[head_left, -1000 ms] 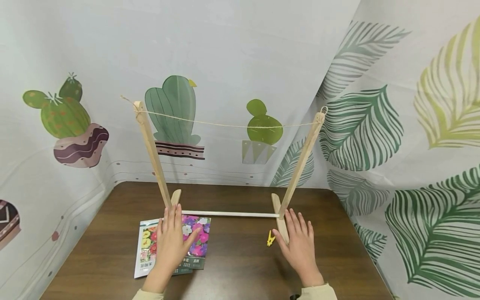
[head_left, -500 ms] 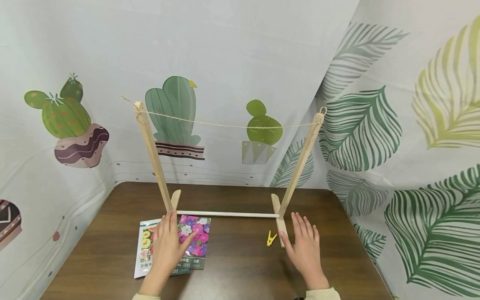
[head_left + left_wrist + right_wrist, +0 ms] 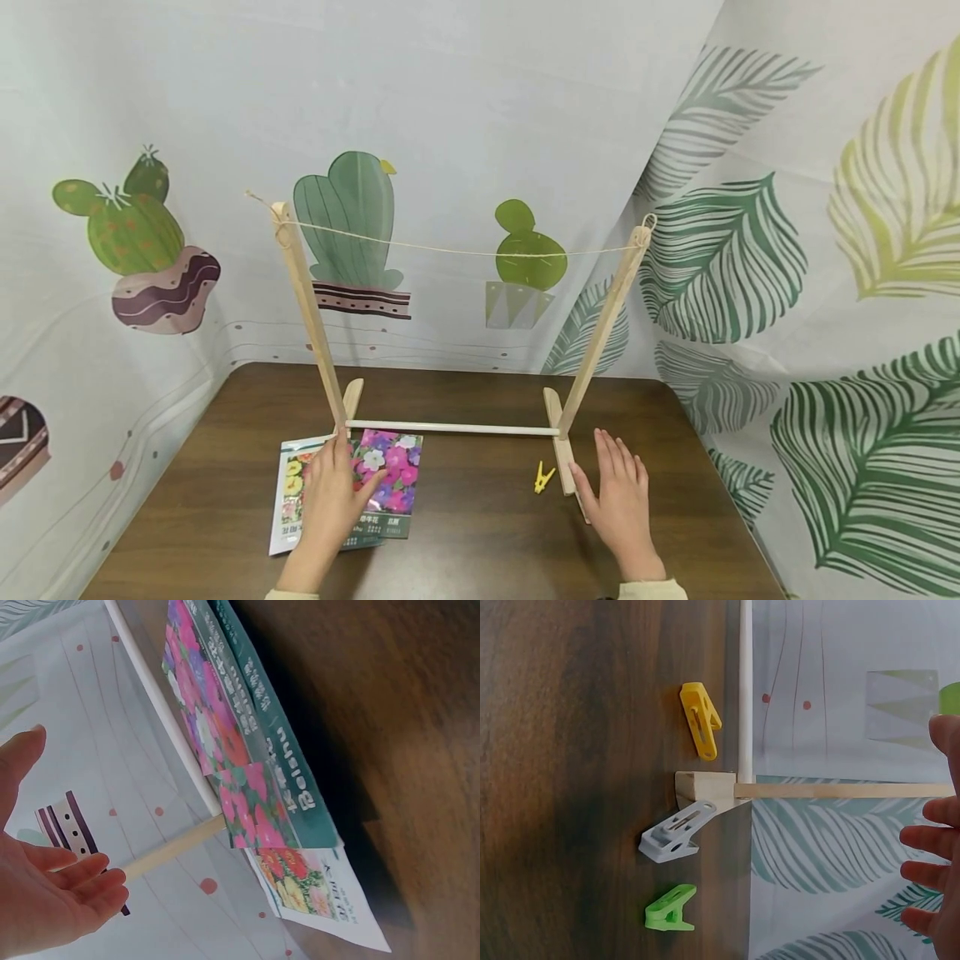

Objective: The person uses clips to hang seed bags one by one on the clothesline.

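On the dark wooden table [image 3: 480, 542] our two hands lie well apart, both flat with fingers straight and gripping nothing. Our left hand [image 3: 333, 492] rests on the seed packets [image 3: 390, 479], two flowered sachets overlapping just in front of the wooden drying rack [image 3: 450, 428], its fingertips near the base of the left post. Our right hand [image 3: 618, 496] lies beside the rack's right foot [image 3: 558, 442]; whether it touches the foot we cannot tell. A yellow clothespin [image 3: 542, 477] lies on the table just left of that foot, and the right wrist view shows a white clothespin [image 3: 673, 832] touching the end of the foot and a green clothespin [image 3: 669, 908] a little farther on. Between the tops of the two leaning posts runs a thin string [image 3: 465, 249], with nothing hanging on it. We judge the rack to be the weak point: it looks light and stands on narrow feet, so a nudge from either hand could slide or tip it, and a sweep of our right hand could scatter the pins. Behind the table hangs a pale cloth printed with cacti [image 3: 348, 229], and on the right a cloth with large green leaves [image 3: 750, 258] closes the corner.
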The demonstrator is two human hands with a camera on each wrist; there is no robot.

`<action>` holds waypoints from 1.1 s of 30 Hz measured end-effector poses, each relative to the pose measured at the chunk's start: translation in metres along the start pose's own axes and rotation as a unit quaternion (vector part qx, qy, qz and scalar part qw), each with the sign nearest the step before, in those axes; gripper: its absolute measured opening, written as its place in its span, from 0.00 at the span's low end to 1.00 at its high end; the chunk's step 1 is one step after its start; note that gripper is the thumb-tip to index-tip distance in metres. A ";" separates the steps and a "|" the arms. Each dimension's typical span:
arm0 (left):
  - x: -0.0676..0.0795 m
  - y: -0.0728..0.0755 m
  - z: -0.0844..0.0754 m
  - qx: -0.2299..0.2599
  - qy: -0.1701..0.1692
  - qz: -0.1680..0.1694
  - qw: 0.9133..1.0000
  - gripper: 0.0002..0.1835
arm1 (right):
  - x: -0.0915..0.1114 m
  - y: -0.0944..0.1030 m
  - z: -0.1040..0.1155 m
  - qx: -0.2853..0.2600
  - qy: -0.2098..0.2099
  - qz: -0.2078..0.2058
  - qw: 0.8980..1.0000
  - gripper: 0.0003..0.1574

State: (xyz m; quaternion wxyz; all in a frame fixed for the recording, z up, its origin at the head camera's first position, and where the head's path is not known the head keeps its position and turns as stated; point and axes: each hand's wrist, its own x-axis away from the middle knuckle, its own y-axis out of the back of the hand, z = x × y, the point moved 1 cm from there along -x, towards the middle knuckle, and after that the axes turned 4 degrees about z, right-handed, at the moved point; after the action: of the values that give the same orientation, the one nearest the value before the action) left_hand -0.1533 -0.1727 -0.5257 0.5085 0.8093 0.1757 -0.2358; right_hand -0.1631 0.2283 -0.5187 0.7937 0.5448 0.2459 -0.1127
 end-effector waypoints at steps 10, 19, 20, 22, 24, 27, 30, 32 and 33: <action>0.004 -0.001 0.003 -0.013 0.023 0.025 0.999 0.53 | 0.003 0.001 -0.007 -0.001 -0.010 0.001 1.000 0.40; 0.009 -0.007 0.007 -0.009 0.036 0.036 0.999 0.51 | 0.010 0.001 -0.015 -0.006 -0.031 0.017 0.999 0.40; 0.009 -0.008 0.008 -0.009 0.038 0.038 0.998 0.51 | 0.011 0.001 -0.016 -0.005 -0.033 0.018 0.999 0.40; 0.010 -0.009 0.009 -0.009 0.041 0.044 0.998 0.49 | 0.012 0.001 -0.018 -0.005 -0.036 0.020 0.999 0.39; 0.011 -0.011 0.011 -0.009 0.045 0.047 0.998 0.48 | 0.013 0.001 -0.019 -0.003 -0.039 0.022 0.999 0.39; 0.012 -0.012 0.014 -0.010 0.049 0.054 0.997 0.48 | 0.015 -0.001 -0.022 0.001 -0.043 0.021 0.999 0.39; 0.013 -0.013 0.017 -0.010 0.055 0.064 0.996 0.47 | 0.016 -0.002 -0.025 0.001 -0.048 0.023 0.999 0.38; 0.013 -0.013 0.017 -0.007 0.062 0.075 0.995 0.47 | 0.017 -0.003 -0.028 0.000 -0.055 0.031 0.998 0.38; 0.014 -0.013 0.018 -0.007 0.067 0.081 0.994 0.47 | 0.018 -0.004 -0.029 -0.001 -0.061 0.037 0.997 0.38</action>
State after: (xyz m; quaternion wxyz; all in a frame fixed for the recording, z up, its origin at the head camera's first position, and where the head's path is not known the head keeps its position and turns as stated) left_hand -0.1524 -0.1827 -0.5495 0.5185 0.8314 0.1446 -0.1382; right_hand -0.1576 0.2553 -0.5395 0.8114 0.5451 0.1765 -0.1157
